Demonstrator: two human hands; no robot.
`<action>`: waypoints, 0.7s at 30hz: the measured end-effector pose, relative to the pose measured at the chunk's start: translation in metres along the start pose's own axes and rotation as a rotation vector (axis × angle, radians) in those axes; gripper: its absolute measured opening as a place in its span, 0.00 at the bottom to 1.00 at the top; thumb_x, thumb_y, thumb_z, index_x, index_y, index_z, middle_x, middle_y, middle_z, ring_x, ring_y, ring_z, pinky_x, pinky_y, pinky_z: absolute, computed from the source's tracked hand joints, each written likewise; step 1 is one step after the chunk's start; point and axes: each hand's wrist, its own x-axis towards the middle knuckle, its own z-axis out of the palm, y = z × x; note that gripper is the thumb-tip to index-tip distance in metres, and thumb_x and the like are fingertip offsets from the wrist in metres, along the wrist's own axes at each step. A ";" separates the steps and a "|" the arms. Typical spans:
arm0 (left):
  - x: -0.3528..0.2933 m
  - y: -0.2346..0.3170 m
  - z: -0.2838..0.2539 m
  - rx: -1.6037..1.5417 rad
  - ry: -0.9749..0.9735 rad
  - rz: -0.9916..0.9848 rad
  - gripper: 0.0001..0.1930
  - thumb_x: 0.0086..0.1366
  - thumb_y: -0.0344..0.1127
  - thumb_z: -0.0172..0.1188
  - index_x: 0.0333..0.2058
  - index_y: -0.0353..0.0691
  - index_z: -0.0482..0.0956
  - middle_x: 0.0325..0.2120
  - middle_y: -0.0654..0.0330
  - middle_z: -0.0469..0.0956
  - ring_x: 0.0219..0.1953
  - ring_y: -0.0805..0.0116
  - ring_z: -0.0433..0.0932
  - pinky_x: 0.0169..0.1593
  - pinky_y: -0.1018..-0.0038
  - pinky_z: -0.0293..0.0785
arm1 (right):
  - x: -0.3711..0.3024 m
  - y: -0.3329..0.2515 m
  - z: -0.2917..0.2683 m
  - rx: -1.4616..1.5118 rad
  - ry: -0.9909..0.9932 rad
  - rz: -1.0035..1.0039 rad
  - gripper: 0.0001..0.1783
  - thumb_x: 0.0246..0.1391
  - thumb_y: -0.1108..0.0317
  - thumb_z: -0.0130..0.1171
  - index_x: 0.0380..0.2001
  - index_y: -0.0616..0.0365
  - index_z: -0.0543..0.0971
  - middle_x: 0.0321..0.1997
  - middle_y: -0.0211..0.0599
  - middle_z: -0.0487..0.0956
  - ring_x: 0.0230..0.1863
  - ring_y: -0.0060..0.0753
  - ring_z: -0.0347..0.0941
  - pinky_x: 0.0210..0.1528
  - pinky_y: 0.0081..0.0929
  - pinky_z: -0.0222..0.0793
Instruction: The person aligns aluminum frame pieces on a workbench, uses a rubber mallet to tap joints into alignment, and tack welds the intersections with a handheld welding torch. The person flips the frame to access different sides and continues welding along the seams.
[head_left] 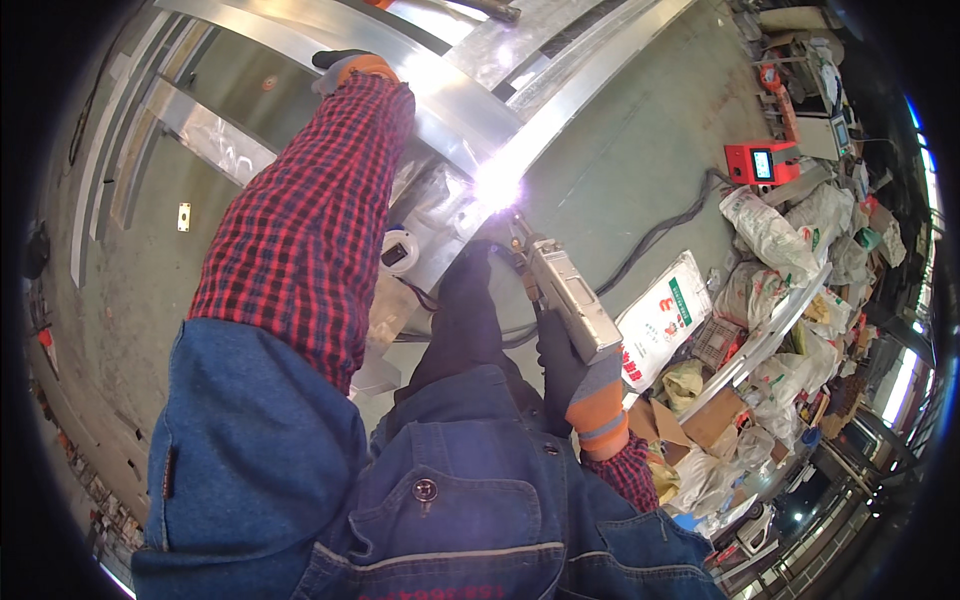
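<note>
One gloved right hand point(563, 372) is closed round a grey torch point(570, 290) — its tip, ahead of that grip, near a white glare point(497, 187) on the metal frame point(450, 95) — while the left hand point(358, 68), farther forward-left, lies there, its grip impossible to tell.

red-and-black checked sleeves point(310, 200) | dark gloves point(563, 365), orange cuffs point(592, 408) with grey bands | blue denim garment point(265, 440), flapped pocket point(480, 500), round button point(425, 490), pale piping point(440, 560), red markings
</note>
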 end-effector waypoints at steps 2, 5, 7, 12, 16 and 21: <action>0.000 0.002 0.000 -0.010 0.004 0.002 0.23 0.80 0.42 0.64 0.70 0.53 0.82 0.64 0.64 0.85 0.62 0.71 0.84 0.68 0.66 0.80 | -0.002 0.003 -0.001 -0.026 -0.016 -0.042 0.17 0.73 0.60 0.69 0.52 0.65 0.86 0.30 0.29 0.84 0.27 0.19 0.79 0.27 0.25 0.74; -0.001 0.002 0.001 0.006 0.009 0.012 0.22 0.79 0.42 0.65 0.69 0.53 0.82 0.64 0.64 0.85 0.62 0.71 0.84 0.68 0.66 0.80 | -0.004 0.002 -0.004 -0.110 -0.023 -0.214 0.17 0.73 0.61 0.69 0.52 0.65 0.86 0.30 0.29 0.84 0.27 0.19 0.80 0.28 0.25 0.74; 0.000 0.002 0.002 0.011 0.013 0.017 0.22 0.79 0.42 0.65 0.69 0.54 0.83 0.64 0.64 0.85 0.62 0.71 0.84 0.68 0.66 0.80 | -0.004 -0.003 -0.005 -0.137 -0.025 -0.249 0.17 0.73 0.61 0.69 0.52 0.65 0.86 0.30 0.29 0.84 0.28 0.20 0.80 0.28 0.25 0.74; -0.001 0.000 0.003 0.023 0.027 0.031 0.22 0.79 0.42 0.65 0.69 0.54 0.83 0.64 0.65 0.85 0.62 0.71 0.84 0.68 0.66 0.80 | 0.007 -0.020 -0.003 0.038 0.018 -0.004 0.17 0.73 0.61 0.69 0.52 0.65 0.85 0.29 0.29 0.83 0.27 0.20 0.80 0.28 0.25 0.74; -0.021 -0.003 -0.003 0.047 0.082 0.038 0.22 0.79 0.42 0.66 0.68 0.55 0.84 0.64 0.65 0.85 0.62 0.71 0.84 0.68 0.66 0.80 | 0.025 -0.028 0.003 -0.005 0.044 -0.040 0.16 0.73 0.61 0.68 0.51 0.65 0.85 0.29 0.30 0.83 0.27 0.20 0.79 0.28 0.25 0.74; -0.063 -0.017 -0.030 0.061 -0.008 0.088 0.24 0.81 0.44 0.63 0.72 0.55 0.80 0.67 0.65 0.83 0.66 0.70 0.81 0.72 0.64 0.76 | 0.038 -0.032 0.007 -0.003 0.030 -0.067 0.15 0.72 0.62 0.68 0.48 0.65 0.86 0.28 0.30 0.83 0.26 0.21 0.79 0.27 0.26 0.73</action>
